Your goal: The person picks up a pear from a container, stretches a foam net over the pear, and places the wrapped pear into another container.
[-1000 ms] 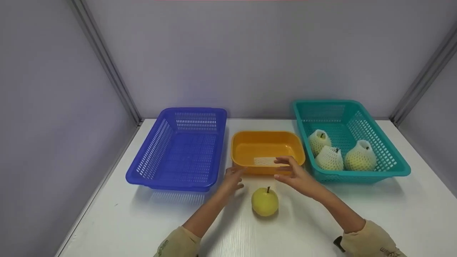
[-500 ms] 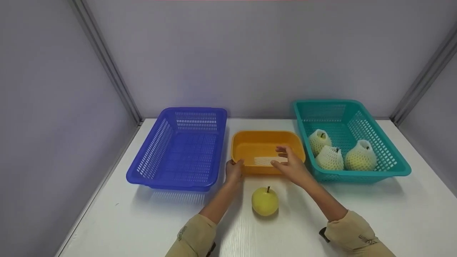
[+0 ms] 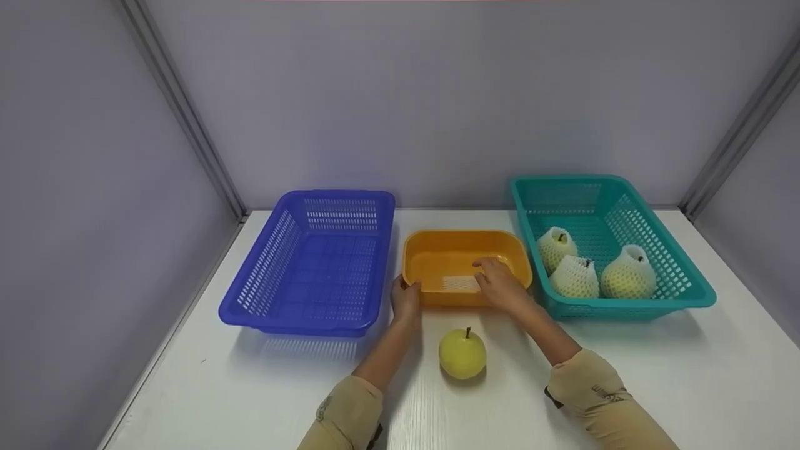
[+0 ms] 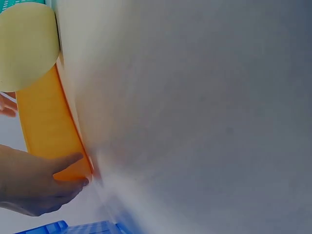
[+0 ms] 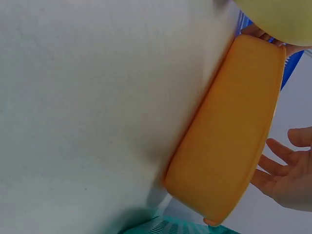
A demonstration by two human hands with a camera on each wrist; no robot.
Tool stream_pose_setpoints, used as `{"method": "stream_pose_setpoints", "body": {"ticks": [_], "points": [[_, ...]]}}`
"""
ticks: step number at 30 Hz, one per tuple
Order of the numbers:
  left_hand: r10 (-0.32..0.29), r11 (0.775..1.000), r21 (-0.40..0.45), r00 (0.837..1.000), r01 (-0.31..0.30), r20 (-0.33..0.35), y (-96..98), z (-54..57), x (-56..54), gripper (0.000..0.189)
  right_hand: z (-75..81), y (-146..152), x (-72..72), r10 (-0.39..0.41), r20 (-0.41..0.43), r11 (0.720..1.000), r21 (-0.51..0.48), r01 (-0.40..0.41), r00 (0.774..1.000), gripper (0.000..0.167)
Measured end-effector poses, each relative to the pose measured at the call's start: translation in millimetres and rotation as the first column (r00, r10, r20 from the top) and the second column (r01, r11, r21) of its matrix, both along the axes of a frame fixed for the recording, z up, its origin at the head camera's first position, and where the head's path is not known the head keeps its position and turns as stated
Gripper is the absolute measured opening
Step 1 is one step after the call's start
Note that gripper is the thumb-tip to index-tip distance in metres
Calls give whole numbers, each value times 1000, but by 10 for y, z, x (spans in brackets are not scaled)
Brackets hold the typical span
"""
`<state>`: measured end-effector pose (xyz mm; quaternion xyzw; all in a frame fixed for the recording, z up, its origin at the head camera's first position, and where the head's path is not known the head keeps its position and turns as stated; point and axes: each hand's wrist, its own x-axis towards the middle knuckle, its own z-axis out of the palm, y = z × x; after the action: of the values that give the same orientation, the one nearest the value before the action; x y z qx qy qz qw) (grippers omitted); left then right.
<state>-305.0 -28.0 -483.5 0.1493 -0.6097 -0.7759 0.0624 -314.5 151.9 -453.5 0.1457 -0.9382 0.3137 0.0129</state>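
A yellow-orange plastic basin [image 3: 431, 300] stands on the table between two baskets. My left hand [image 3: 406, 304] grips its front left corner; in the left wrist view the thumb lies along the front wall. Over the basin's front rim reaches my right hand [image 3: 502, 287], fingers spread and loosely bent above the inside, holding nothing. Just left of those fingers, white foam netting [image 3: 458, 283] lies in the basin. In front of the basin an unwrapped yellow pear [image 3: 462, 355] sits on the table, stem up, between my forearms.
To the left stands a blue-purple basket [image 3: 334, 269] with nothing in it. At the right, a teal basket [image 3: 687, 275] holds three pears in white foam nets, one being the netted pear [image 3: 629, 275]. Grey walls enclose the white table [image 3: 181, 394].
My left hand has moved up to the basin's front left corner and taken hold of it. My right hand has come forward over the basin's inside. The pear has stayed put.
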Motion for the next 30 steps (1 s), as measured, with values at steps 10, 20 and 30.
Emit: {"method": "stream_pose_setpoints", "body": {"ticks": [10,20,30], "points": [[-11,1000,4,1000,11,13,20,-13,-10,45,-183,-12,-207,-62,119,986,162,42,991,39],[-16,1000,-2,1000,16,-3,-13,-26,5,44,-170,21,-230,-53,191,977,211,12,980,42],[-12,1000,6,1000,12,0,-24,-20,-7,44,-190,1,-265,-166,167,985,68,156,972,24]]}}
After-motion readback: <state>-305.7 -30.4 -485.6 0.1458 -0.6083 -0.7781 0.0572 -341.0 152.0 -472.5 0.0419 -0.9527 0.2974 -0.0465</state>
